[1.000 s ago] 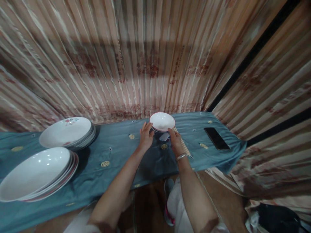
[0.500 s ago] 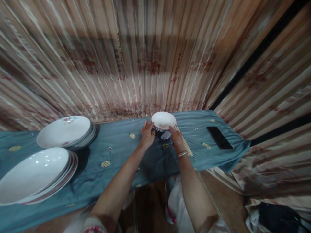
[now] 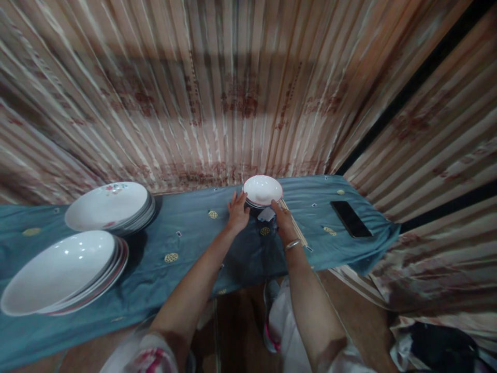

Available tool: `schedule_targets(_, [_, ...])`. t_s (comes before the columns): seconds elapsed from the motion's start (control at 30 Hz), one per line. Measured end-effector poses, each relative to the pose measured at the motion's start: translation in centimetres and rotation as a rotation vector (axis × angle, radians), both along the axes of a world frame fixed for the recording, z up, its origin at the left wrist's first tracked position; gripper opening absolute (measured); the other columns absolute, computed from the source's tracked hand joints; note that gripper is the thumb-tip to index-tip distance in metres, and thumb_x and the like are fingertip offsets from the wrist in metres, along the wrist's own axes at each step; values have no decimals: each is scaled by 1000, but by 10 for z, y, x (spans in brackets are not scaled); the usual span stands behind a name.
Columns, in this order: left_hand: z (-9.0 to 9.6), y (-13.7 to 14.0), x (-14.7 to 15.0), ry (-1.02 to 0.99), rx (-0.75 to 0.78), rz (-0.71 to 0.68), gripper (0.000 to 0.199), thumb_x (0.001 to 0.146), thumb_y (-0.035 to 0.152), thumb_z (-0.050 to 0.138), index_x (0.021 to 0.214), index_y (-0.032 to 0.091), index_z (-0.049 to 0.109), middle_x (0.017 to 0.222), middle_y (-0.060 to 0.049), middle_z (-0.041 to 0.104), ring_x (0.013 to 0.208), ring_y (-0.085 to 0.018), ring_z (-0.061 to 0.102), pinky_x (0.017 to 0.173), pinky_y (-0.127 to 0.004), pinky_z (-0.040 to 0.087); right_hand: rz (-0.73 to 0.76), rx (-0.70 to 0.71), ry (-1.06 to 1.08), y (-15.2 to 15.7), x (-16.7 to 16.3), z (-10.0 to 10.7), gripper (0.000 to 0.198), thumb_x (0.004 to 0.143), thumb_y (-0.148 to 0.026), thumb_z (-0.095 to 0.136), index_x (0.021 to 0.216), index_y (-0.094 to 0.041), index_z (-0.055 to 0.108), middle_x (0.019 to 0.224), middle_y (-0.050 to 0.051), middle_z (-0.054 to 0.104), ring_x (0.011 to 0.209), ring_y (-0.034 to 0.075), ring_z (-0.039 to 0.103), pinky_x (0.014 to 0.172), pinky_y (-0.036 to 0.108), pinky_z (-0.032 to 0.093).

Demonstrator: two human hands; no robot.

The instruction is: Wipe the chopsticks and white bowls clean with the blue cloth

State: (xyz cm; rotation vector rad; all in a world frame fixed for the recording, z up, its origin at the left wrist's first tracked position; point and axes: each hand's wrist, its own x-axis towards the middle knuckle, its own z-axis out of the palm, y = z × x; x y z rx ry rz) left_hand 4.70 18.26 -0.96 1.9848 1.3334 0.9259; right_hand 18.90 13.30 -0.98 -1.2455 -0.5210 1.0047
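A small stack of white bowls with red rims sits near the far edge of the cloth-covered table, its top bowl facing up. My left hand grips the left side of the stack, fingertips along the rim and thumb at the front. On the right front, my right hand holds the rim with its thumb on top; its other fingers are partly hidden. A small pale bluish-white piece, its kind unclear, shows just below the bowls between my hands. Chopsticks lie beside my right hand, partly covered by it.
Two stacks of large white plates, a flowered one and a plain one, stand at the left. A black phone lies to the right on the blue tablecloth. Pleated curtains hang behind the table.
The view has shifted slightly, moving the plate stacks right and up in the picture. Both hands keep their places at the bowls, with little visible movement.
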Motion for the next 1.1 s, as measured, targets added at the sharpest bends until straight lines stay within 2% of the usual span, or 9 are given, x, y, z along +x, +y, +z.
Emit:
schedule_targets(0.13, [1, -1, 2, -1, -20, 0, 66, 76, 4, 49, 139, 21, 45, 151, -11, 39, 145, -31, 20, 113, -65, 15, 6, 2, -15, -1, -1, 3, 42, 58, -55, 74, 70, -16, 66, 56, 0, 66, 53, 15, 61, 50, 26, 43])
schedule_targets(0.23, [1, -7, -1, -11, -32, 9, 68, 77, 5, 50, 143, 19, 40, 152, -14, 37, 145, -30, 20, 114, -61, 18, 84, 23, -37, -7, -4, 9, 42, 58, -57, 74, 67, -17, 64, 56, 0, 65, 54, 15, 60, 49, 25, 41])
schedule_targets(0.43, [0, -40, -34, -71, 3, 26, 67, 78, 11, 54, 143, 20, 39, 151, -12, 40, 143, -27, 28, 117, -51, 21, 278, -35, -107, -19, -23, 18, 48, 53, -61, 76, 57, -16, 59, 49, -2, 57, 48, 11, 51, 49, 25, 37])
schedule_targets(0.63, [17, -82, -94, -131, -6, 150, 59, 81, 17, 55, 139, 18, 45, 148, -13, 44, 140, -25, 34, 116, -48, 24, 448, -43, -162, -25, -61, 14, 55, 51, -68, 73, 54, -17, 54, 43, -7, 45, 43, 7, 36, 45, 23, 25])
schedule_targets(0.8, [45, -116, -162, -84, 152, 271, 51, 83, 25, 55, 133, 19, 53, 147, -14, 45, 137, -30, 39, 112, -48, 33, 538, 10, -225, -28, -93, 13, 58, 49, -73, 70, 51, -18, 50, 45, -7, 39, 46, 6, 31, 46, 23, 23])
schedule_targets(0.87, [55, -126, -195, -3, 239, 345, 48, 86, 31, 52, 132, 18, 54, 146, -15, 46, 136, -29, 41, 107, -46, 39, 560, 22, -230, -28, -103, 12, 58, 49, -73, 69, 51, -19, 50, 46, -7, 39, 47, 6, 32, 46, 23, 24])
schedule_targets(0.97, [64, -136, -240, 235, 350, 461, 46, 86, 38, 48, 124, 14, 59, 137, -16, 55, 131, -29, 46, 110, -48, 33, 583, 25, -232, -27, -115, 9, 58, 49, -73, 69, 52, -19, 50, 46, -7, 38, 46, 7, 31, 46, 23, 24])
schedule_targets(1.03, [65, -141, -263, 417, 322, 526, 42, 87, 38, 42, 113, 13, 65, 121, -16, 66, 124, -30, 54, 111, -51, 30, 588, 23, -237, -27, -121, 6, 58, 50, -73, 69, 52, -19, 49, 46, -7, 37, 46, 6, 31, 46, 23, 23])
schedule_targets(1.1, [64, -145, -277, 545, 244, 560, 42, 87, 37, 41, 110, 14, 68, 114, -16, 70, 113, -30, 61, 105, -47, 38, 594, 19, -245, -27, -125, 3, 58, 51, -73, 68, 52, -19, 48, 46, -7, 37, 46, 6, 30, 46, 23, 23])
